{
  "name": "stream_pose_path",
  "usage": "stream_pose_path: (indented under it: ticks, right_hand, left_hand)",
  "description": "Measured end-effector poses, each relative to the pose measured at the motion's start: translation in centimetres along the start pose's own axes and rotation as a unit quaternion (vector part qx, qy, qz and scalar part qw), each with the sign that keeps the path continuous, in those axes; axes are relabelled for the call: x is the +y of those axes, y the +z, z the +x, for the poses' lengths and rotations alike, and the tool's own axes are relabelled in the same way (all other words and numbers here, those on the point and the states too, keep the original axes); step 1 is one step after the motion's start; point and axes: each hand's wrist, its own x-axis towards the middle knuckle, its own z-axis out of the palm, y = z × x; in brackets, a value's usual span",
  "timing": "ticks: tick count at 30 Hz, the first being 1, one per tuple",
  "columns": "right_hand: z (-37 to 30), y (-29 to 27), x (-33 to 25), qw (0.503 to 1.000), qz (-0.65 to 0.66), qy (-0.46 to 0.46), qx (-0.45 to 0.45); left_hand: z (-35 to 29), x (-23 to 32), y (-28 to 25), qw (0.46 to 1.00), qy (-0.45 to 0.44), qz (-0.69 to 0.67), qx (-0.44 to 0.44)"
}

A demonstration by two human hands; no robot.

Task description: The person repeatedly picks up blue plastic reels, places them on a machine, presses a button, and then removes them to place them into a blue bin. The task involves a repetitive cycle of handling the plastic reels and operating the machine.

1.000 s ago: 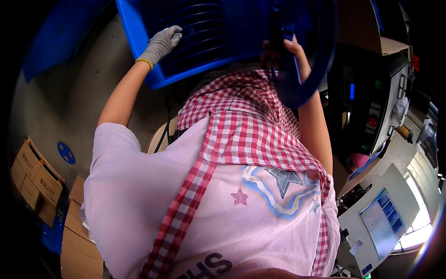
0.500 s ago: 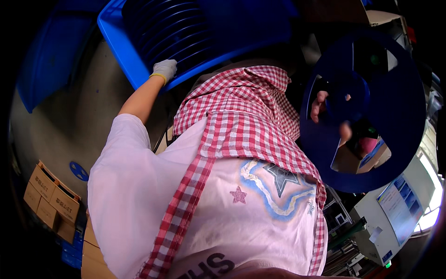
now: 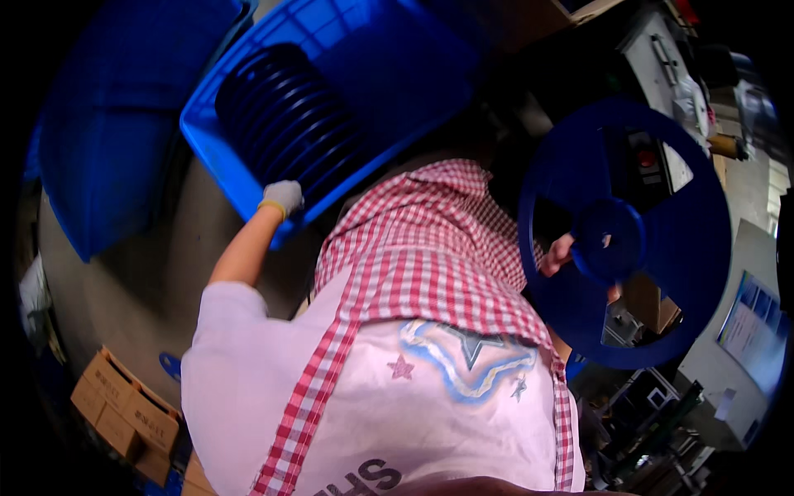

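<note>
My left hand (image 3: 284, 197), in a pale work glove, rests on the near rim of a blue plastic crate (image 3: 240, 178). Inside the crate several dark blue reels (image 3: 289, 116) stand on edge in a row. My right hand (image 3: 556, 255) is bare and grips a large blue spoked reel (image 3: 625, 236) near its hub, holding it up to my right, away from the crate. Most of that hand is hidden behind the reel. A red-and-white checked apron over a pink shirt (image 3: 413, 331) fills the middle of the view.
A second blue crate or lid (image 3: 107, 140) lies left of the first. Brown cardboard boxes (image 3: 124, 409) are stacked on the floor at lower left. Grey machines with a screen (image 3: 748, 331) stand at right, and a metal frame (image 3: 653, 413) stands below them.
The right hand has lifted the blue reel out of the crate and swung it to the right. The left hand has stayed on the crate rim. The view has shifted so the crate sits further left.
</note>
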Motion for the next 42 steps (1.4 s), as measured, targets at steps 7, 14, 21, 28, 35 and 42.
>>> stream_pose_path:
  ticks: [7, 14, 21, 28, 35, 42]
  right_hand:
    - [-3.0, 3.5, 0.7, 0.964, 0.067, 0.068, 0.248]
    - [-4.7, 7.6, -2.5, 0.956, 0.128, -0.116, 0.236]
    - [-9.9, 9.4, -2.0, 0.905, 0.194, -0.223, 0.305]
    - [-9.5, 13.7, -3.3, 0.89, 0.141, -0.266, 0.343]
    - [-11.7, 12.4, -1.6, 0.89, 0.123, -0.287, 0.331]
    - [-18.4, 7.0, 0.9, 0.828, -0.068, -0.288, 0.476]
  left_hand:
    - [-12.0, 9.3, -24.4, 0.882, 0.313, -0.216, 0.277]
    - [-9.7, 16.1, -50.1, 0.765, 0.386, -0.127, 0.5]
    - [2.8, 19.1, -57.0, 0.933, 0.036, 0.077, 0.35]
    - [2.2, 15.5, -57.5, 0.939, 0.036, 0.094, 0.329]
    - [4.1, 16.0, -58.3, 0.927, 0.094, 0.1, 0.35]
    - [-3.8, 9.8, -54.9, 0.898, 0.233, -0.002, 0.373]
